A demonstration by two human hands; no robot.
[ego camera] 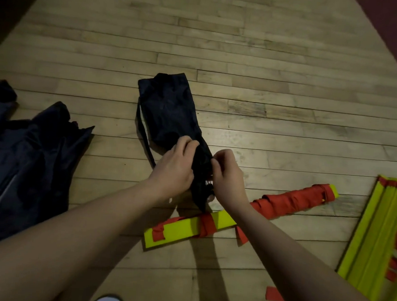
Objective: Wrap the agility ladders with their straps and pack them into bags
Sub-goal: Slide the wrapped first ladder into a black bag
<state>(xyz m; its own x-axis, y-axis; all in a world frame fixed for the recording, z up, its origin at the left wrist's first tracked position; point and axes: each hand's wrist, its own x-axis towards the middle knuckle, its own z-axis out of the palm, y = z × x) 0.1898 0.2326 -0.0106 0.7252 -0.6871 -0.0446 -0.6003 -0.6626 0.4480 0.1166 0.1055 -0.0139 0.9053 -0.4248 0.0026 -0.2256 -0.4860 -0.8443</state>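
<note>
Two bare hands meet over a wooden floor [268, 61], both gripping the gathered near end of a black bag [169, 111] that lies flat, stretching away from the viewer. The left hand [175, 165] curls around the fabric; the right hand [226, 175] pinches it from the other side. Just near the hands lies a wrapped ladder [235, 213], a yellow bundle bound in red strap, running left to right. A second ladder [378, 233], unwrapped, sits at the right edge, cut off. More dark bags [29, 163] heap at the left.

The step appears to be opening the bag's mouth. It would go best by spreading the opening wide and holding it taut so the bundle slides in endwise.

Dim light hides the bag's opening and any drawstring; whether the bag holds anything is unclear.
</note>
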